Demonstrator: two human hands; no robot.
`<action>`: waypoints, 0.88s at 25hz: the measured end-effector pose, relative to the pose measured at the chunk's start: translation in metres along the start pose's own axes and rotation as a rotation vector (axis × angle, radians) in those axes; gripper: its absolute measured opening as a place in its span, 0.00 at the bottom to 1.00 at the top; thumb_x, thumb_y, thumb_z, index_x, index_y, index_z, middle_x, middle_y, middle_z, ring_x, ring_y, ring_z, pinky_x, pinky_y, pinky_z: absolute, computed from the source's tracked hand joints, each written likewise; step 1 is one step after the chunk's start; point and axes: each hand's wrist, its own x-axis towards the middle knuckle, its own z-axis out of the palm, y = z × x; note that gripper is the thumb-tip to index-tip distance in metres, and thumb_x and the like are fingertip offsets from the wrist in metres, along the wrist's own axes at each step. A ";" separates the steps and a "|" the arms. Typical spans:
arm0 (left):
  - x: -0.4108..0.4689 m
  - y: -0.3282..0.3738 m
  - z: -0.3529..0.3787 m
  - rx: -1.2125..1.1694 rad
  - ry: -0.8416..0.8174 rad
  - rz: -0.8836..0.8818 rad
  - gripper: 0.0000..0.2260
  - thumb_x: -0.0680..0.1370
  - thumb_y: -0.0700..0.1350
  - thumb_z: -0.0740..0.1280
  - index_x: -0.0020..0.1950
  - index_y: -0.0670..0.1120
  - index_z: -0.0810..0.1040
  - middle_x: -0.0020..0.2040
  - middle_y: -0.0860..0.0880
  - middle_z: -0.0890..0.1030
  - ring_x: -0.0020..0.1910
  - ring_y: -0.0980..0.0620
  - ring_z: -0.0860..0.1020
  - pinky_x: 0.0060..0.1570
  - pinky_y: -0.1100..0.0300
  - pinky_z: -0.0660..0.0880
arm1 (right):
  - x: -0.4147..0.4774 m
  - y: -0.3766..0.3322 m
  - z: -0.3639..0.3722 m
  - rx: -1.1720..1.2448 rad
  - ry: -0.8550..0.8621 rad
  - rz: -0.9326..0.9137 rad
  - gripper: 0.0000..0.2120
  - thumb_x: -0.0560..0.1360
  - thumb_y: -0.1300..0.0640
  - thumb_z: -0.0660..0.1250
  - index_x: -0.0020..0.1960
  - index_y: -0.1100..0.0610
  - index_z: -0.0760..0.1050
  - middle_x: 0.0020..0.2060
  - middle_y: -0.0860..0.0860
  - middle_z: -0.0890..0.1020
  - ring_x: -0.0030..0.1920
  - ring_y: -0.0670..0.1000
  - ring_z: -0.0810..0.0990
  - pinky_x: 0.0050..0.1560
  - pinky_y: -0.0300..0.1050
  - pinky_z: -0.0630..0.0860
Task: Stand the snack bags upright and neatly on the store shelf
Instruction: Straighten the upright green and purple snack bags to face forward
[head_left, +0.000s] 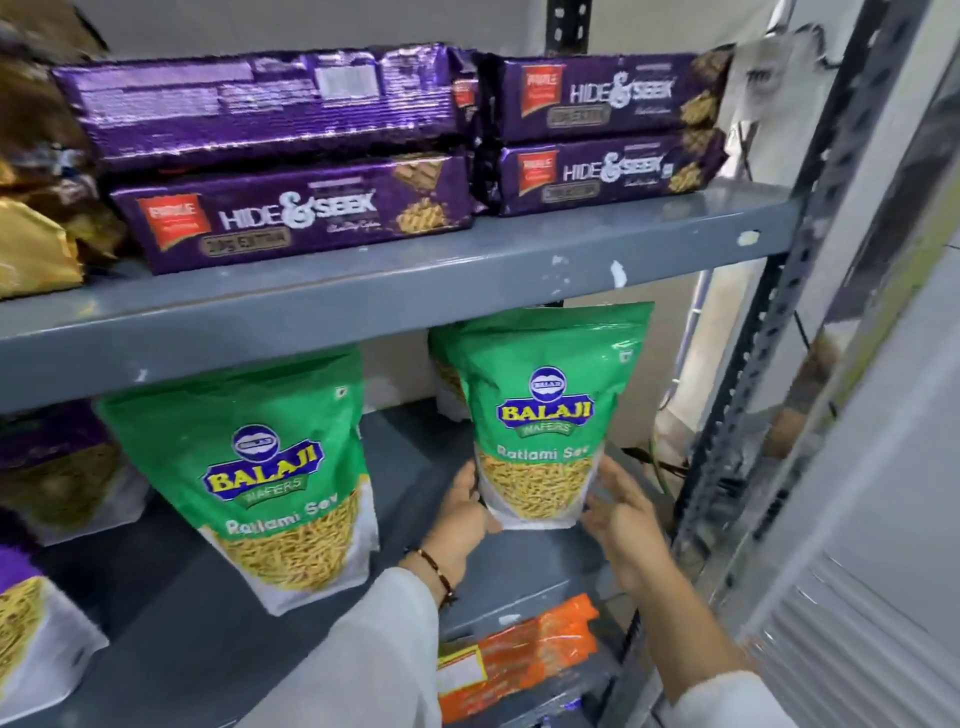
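Upright, glossy green pouch (545, 415) between left hand (460, 519) and right hand (621, 519)

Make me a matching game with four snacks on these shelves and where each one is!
Snacks:
1 purple biscuit packs
2 rightmost green bag
3 orange pack
4 gold bag

Places:
A between the left hand and right hand
B below the hands, lowest in view
C top shelf, far left
D stacked flat, top shelf

Pairs: 1-D, 2-A, 3-B, 4-C

Purple foil biscuit packs (298, 215) at 12 o'clock: "Hide & Seek". Green plastic snack bags (543, 410) at 6 o'clock: "Balaji Wafers, Ratlami Sev".
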 end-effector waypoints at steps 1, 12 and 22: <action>0.000 -0.001 0.002 0.008 -0.012 -0.014 0.38 0.65 0.23 0.58 0.72 0.46 0.61 0.70 0.49 0.69 0.62 0.53 0.68 0.49 0.59 0.72 | -0.001 -0.002 0.001 0.005 -0.010 0.016 0.31 0.68 0.79 0.56 0.66 0.57 0.69 0.59 0.52 0.76 0.58 0.57 0.77 0.44 0.46 0.76; -0.008 -0.016 0.010 0.073 0.001 -0.024 0.41 0.68 0.20 0.54 0.74 0.51 0.53 0.75 0.53 0.60 0.73 0.51 0.60 0.42 0.59 0.73 | 0.022 -0.029 -0.009 -0.141 -0.141 0.083 0.31 0.69 0.79 0.51 0.66 0.56 0.71 0.62 0.54 0.78 0.62 0.56 0.76 0.59 0.53 0.75; -0.012 -0.013 0.018 0.103 0.009 -0.022 0.41 0.68 0.20 0.54 0.75 0.51 0.52 0.76 0.51 0.58 0.74 0.50 0.59 0.43 0.62 0.72 | 0.030 -0.019 -0.021 -0.111 -0.162 0.080 0.35 0.67 0.81 0.52 0.64 0.52 0.72 0.64 0.52 0.77 0.62 0.54 0.77 0.60 0.52 0.75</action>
